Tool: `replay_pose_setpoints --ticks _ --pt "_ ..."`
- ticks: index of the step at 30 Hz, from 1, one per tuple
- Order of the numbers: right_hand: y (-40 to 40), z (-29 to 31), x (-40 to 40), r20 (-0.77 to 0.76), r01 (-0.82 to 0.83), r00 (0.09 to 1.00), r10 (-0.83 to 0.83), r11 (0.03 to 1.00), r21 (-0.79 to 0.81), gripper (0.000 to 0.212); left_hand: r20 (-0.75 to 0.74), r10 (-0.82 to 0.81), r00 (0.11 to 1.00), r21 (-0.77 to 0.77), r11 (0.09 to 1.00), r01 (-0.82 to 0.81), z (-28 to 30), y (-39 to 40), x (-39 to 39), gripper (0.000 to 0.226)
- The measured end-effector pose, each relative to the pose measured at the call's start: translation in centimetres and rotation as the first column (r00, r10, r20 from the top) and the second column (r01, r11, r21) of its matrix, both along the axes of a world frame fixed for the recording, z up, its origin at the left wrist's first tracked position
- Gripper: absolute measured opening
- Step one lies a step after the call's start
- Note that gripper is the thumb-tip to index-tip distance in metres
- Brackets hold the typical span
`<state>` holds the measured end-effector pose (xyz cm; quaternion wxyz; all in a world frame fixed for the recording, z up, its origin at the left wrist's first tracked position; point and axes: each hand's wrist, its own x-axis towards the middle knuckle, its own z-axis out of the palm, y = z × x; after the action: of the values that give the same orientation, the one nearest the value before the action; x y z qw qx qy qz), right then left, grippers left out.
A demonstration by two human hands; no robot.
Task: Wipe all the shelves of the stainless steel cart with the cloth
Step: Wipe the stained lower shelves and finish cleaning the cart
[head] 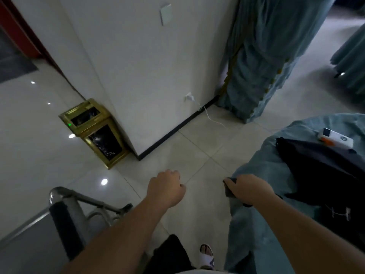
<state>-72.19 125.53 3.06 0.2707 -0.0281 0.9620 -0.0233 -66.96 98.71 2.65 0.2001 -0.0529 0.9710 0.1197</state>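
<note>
gripping dark cloth (229, 187), right hand (249, 189); left hand (166, 187) empty

Tiled room beside a white wall
A gold metal waste bin (94, 132) stands at the wall corner; a white boxy device (335, 138) lies on the teal-draped surface (276, 169).

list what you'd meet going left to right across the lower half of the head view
stainless steel cart with a dark cloth draped over its rail → gold-framed bin → left hand → right hand gripping a dark grey cloth → black bag → white and orange device
</note>
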Motion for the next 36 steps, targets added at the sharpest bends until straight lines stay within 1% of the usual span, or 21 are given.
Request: replay_pose_setpoints --ticks 1,2,3,5,8,9,11,13,16,19,20,21,23,24,25,28,30,32,34,35,36 --pt "-0.9 -0.2 -1.9 -0.005 -0.039 0.999 0.039 0.998 -0.044 0.050 0.010 0.033 0.999 -0.003 0.999 -0.033 0.1 -0.7 -0.6 0.039" --pt "-2.0 -0.1 -3.5 0.014 -0.116 0.993 0.117 0.992 -0.045 0.040 0.020 0.060 0.998 -0.011 0.998 -0.060 0.0 -1.6 -1.2 0.040" --pt "-3.5 -0.4 -5.2 0.015 -0.168 0.985 0.169 0.984 -0.057 0.038 0.030 0.085 0.996 -0.025 0.996 -0.084 -0.1 -2.5 -1.8 0.041" --pt "-6.5 -1.1 -8.2 0.039 -0.259 0.965 0.260 0.965 -0.030 0.046 0.036 0.147 0.988 -0.043 0.988 -0.146 -0.5 -4.6 -3.5 0.041" --pt "-11.7 -2.3 -12.0 0.110 -0.400 0.912 0.395 0.916 0.028 0.045 0.067 0.250 0.966 -0.022 0.968 -0.249 -1.3 -8.1 -5.9 0.040" --pt "-13.6 -2.5 -13.4 0.130 -0.420 0.901 0.413 0.907 0.035 0.047 0.077 0.276 0.958 -0.015 0.961 -0.275 -1.6 -9.5 -6.7 0.039" --pt "-17.7 -3.4 -16.4 0.119 -0.428 0.898 0.424 0.904 0.013 0.056 0.088 0.311 0.946 -0.012 0.950 -0.311 -2.4 -12.6 -8.3 0.037" --pt "-22.3 -3.4 -19.5 0.118 -0.422 0.901 0.417 0.906 0.018 0.057 0.095 0.344 0.934 -0.006 0.939 -0.345 -2.9 -16.1 -9.9 0.035" --pt "-29.5 -2.5 -23.0 0.152 -0.508 0.852 0.500 0.861 0.014 0.058 0.116 0.387 0.915 -0.001 0.921 -0.390 -2.5 -21.5 -11.8 0.036" --pt "-37.0 -1.4 -25.8 0.135 -0.605 0.786 0.603 0.795 -0.029 0.056 0.118 0.446 0.887 -0.009 0.894 -0.449 -2.2 -27.0 -13.5 0.043" --pt "-39.4 -1.1 -26.6 0.135 -0.633 0.762 0.633 0.773 -0.051 0.054 0.118 0.481 0.869 -0.005 0.875 -0.484 -2.1 -28.7 -14.0 0.045" --pt "-41.6 -0.9 -27.3 0.139 -0.671 0.725 0.674 0.737 -0.078 0.049 0.116 0.519 0.847 -0.001 0.853 -0.522 -2.1 -30.3 -14.4 0.045" --pt "-45.8 -1.1 -28.5 0.165 -0.689 0.685 0.709 0.705 -0.168 0.037 0.115 0.577 0.809 0.013 0.813 -0.582 -2.4 -33.1 -14.8 0.044" --pt "-47.8 -1.1 -29.1 0.163 -0.726 0.646 0.746 0.666 -0.172 0.038 0.119 0.597 0.793 0.018 0.798 -0.603 -2.6 -34.4 -15.0 0.044" --pt "-49.9 -1.2 -29.8 0.181 -0.764 0.607 0.774 0.631 -0.136 0.040 0.130 0.615 0.778 0.017 0.783 -0.622 -2.9 -35.6 -15.1 0.044" --pt "-56.9 -1.5 -32.1 0.213 -0.808 0.555 0.804 0.582 -0.092 0.049 0.165 0.683 0.711 0.004 0.721 -0.693 -3.9 -39.3 -15.4 0.046" --pt "-62.4 -1.7 -33.9 0.153 -0.890 0.426 0.892 0.443 -0.108 0.042 0.170 0.743 0.647 0.003 0.656 -0.755 -4.4 -42.3 -15.9 0.045" --pt "-68.2 -1.2 -35.4 0.103 -0.930 0.316 0.943 0.329 -0.163 0.051 0.166 0.805 0.570 -0.008 0.579 -0.815 -4.3 -45.7 -16.6 0.046" --pt "-74.2 -0.8 -35.8 0.092 -0.940 0.273 0.958 0.286 -0.186 0.057 0.147 0.866 0.478 -0.026 0.487 -0.873 -3.6 -48.8 -17.0 0.046" --pt "-76.9 -0.3 -35.5 0.102 -0.949 0.239 0.966 0.255 -0.185 0.057 0.132 0.894 0.427 -0.026 0.434 -0.900 -3.2 -50.1 -16.9 0.045" --pt "-79.4 0.3 -34.9 0.124 -0.954 0.225 0.966 0.244 -0.172 0.055 0.119 0.919 0.375 -0.016 0.379 -0.925 -2.9 -51.2 -16.8 0.044"
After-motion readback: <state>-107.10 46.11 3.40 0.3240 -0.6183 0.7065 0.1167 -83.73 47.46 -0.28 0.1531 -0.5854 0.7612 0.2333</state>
